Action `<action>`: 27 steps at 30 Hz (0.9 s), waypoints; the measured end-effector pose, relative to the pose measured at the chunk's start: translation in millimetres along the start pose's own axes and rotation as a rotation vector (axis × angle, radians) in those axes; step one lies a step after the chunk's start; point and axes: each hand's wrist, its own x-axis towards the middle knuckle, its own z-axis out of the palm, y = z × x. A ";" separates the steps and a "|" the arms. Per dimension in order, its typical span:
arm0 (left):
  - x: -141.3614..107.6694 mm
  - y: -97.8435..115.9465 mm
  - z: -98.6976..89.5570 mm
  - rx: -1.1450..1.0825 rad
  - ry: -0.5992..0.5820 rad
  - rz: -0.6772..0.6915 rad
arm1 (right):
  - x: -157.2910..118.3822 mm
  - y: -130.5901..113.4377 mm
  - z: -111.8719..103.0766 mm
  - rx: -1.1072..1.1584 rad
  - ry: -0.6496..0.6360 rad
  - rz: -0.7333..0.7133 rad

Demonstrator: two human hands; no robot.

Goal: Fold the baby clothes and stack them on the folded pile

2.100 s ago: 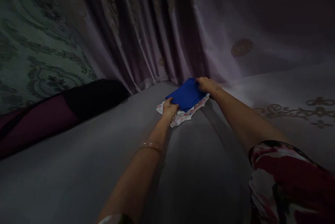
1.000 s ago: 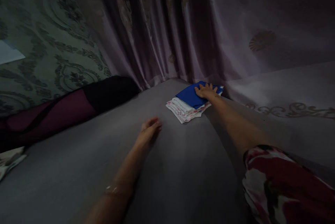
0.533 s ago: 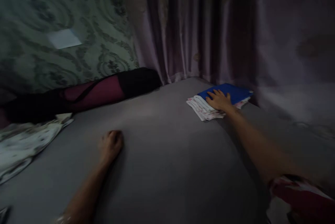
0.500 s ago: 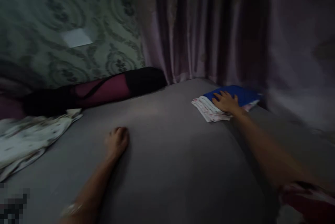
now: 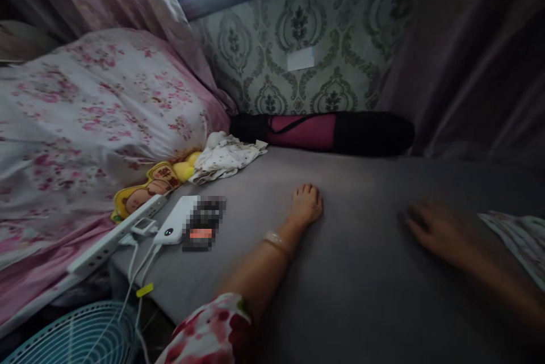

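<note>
My left hand (image 5: 307, 204) rests on the grey sheet (image 5: 361, 296) with its fingers slightly curled and a little apart, and nothing shows in it. A pale bracelet (image 5: 277, 242) circles that wrist. To the right, my right hand (image 5: 434, 230) is blurred by motion just above the sheet, thumb apart from the fingers, holding nothing visible. Folded light cloth (image 5: 517, 239) lies beyond it at the right edge. A crumpled white spotted cloth (image 5: 227, 158) lies on the sheet to the left of my left hand.
A black and pink long bag (image 5: 361, 132) lies along the patterned wall. At left are a white power bank (image 5: 176, 221), a pixelated item (image 5: 204, 224), a power strip (image 5: 117, 234), cables, a yellow plush (image 5: 142, 196), flowered bedding (image 5: 85, 108) and a blue fan (image 5: 85, 338).
The view has swung left, bringing the window, bedding and fan into sight. My right hand has come off the folded cloth stack and moved left. My left hand still rests on the sheet.
</note>
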 end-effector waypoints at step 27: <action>-10.9 -109.9 -49.0 0.188 0.038 -0.244 | -45.1 -161.9 27.9 -0.078 -0.065 -0.211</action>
